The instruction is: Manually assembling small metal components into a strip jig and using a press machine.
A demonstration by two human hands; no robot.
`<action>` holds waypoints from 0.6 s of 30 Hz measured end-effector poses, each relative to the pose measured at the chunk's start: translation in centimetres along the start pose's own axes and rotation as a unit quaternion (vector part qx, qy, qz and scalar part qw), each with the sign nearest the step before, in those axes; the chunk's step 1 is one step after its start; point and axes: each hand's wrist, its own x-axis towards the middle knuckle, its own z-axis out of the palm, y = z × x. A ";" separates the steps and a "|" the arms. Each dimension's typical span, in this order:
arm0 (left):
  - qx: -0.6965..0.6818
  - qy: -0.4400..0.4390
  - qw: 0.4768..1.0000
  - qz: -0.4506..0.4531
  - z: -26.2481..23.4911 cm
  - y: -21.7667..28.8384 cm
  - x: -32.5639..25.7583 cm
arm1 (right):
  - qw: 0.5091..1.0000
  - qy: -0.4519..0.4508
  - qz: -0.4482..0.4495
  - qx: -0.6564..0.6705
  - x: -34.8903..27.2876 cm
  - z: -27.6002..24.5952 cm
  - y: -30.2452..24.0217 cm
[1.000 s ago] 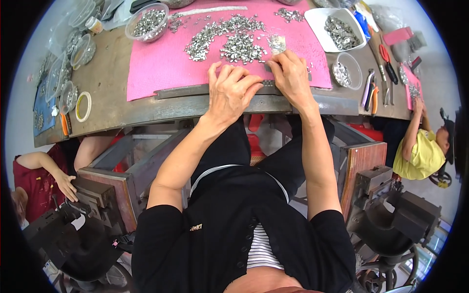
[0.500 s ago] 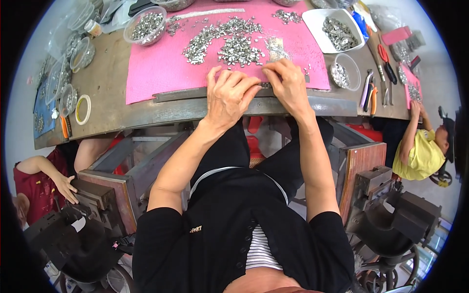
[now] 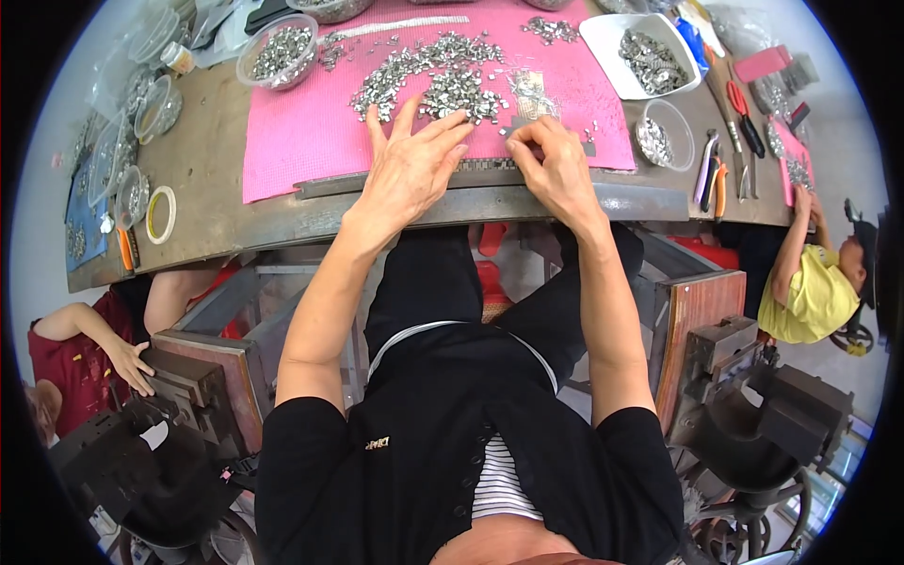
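Observation:
My left hand (image 3: 407, 173) is spread open over the pink mat (image 3: 292, 141), its fingertips at the near edge of a pile of small silvery metal pieces (image 3: 461, 94). Beneath it runs a long dark metal bar (image 3: 330, 185) along the front of the mat. A short row of small metal links (image 3: 487, 165) lies on this bar between my hands. My right hand (image 3: 556, 171) is closed in a pinch just right of the row; whatever its fingertips hold is hidden. Beside those fingertips are a grey flat plate (image 3: 589, 149) and a bundle of thin wire-like pieces (image 3: 532, 92).
A round tub of metal pieces (image 3: 279, 55) stands at the left, a white tray (image 3: 603, 42) and clear cup (image 3: 682, 151) at the right. Pliers (image 3: 719, 188) and red-handled cutters (image 3: 737, 100) lie farther right. A tape roll (image 3: 161, 215) lies left. Co-workers sit on both sides.
My left hand has moved away from the right one, left and forward toward the pile, and its fingers have spread. The row of links now shows. My right hand stays nearly in place.

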 end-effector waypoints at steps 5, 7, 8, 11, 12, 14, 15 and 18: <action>-0.037 0.096 0.995 0.003 0.2 -0.2 0.2 | 0.999 0.038 0.021 0.022 0.0 0.2 0.7; -0.043 0.139 0.989 0.005 -0.1 -0.5 0.8 | 0.998 0.038 0.035 0.036 0.6 0.1 0.7; -0.041 0.139 0.989 0.005 -0.2 -0.6 0.9 | 0.999 0.025 0.027 0.030 0.9 0.2 0.6; -0.008 0.117 0.993 -0.020 -0.2 -0.4 1.4 | 1.000 0.004 0.002 -0.031 1.4 0.8 0.7; -0.006 0.112 0.994 -0.015 0.0 -0.4 1.6 | 0.996 -0.005 -0.013 -0.087 1.5 1.0 0.7; -0.005 0.105 0.994 -0.010 0.3 -0.2 2.1 | 0.993 0.016 -0.048 -0.106 1.7 1.2 0.5; 0.006 0.104 0.995 -0.007 0.5 -0.2 2.4 | 0.988 0.036 -0.083 -0.126 1.8 1.1 0.5; 0.019 0.102 0.995 0.003 1.1 -0.4 3.1 | 1.000 -0.027 0.014 -0.003 0.9 0.1 0.4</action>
